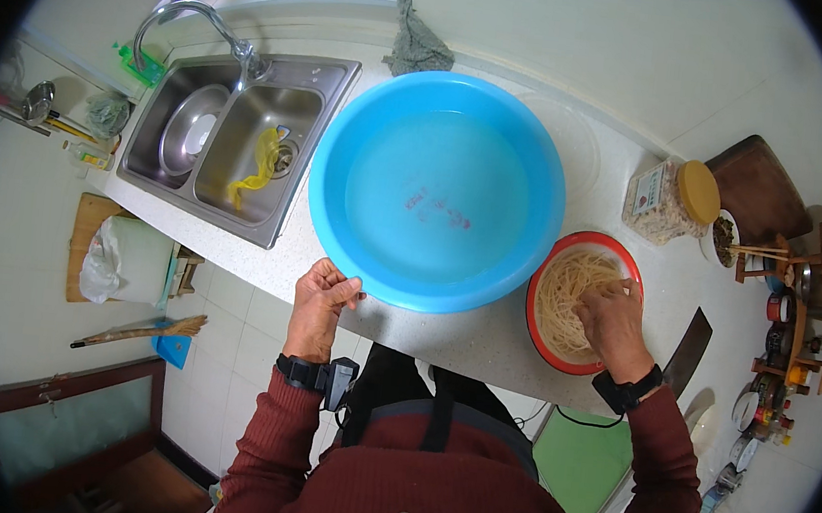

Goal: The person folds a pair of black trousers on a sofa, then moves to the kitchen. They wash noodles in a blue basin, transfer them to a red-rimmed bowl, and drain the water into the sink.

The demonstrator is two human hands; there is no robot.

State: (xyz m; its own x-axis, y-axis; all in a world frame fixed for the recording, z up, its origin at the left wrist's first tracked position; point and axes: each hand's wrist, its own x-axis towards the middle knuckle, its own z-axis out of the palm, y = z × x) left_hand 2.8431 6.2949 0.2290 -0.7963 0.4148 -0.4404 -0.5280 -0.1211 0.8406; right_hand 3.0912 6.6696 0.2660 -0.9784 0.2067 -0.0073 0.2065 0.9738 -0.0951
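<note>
A large light-blue basin [335, 220] with water in it stands on the counter in front of me. My left hand [321, 292] is at its near left rim, fingers curled and the thumb tip against the rim; what lies under the fingers is hidden. Right of the basin sits a bowl with a red rim [535, 318], full of pale, thin, noodle-like strands [566, 286]. From the near right, my right hand [612, 325] reaches into this bowl. Its fingers are bent into the strands and closed on some, with the fingertips partly hidden.
At the left is a double steel sink [261, 222] with a tap [193, 6], a metal basin [183, 136] and a yellow strip [259, 168]. A dark cleaver-like blade [687, 352] lies right of the bowl. Behind it stand a yellow-lidded jar [669, 202] and a spice rack [785, 332].
</note>
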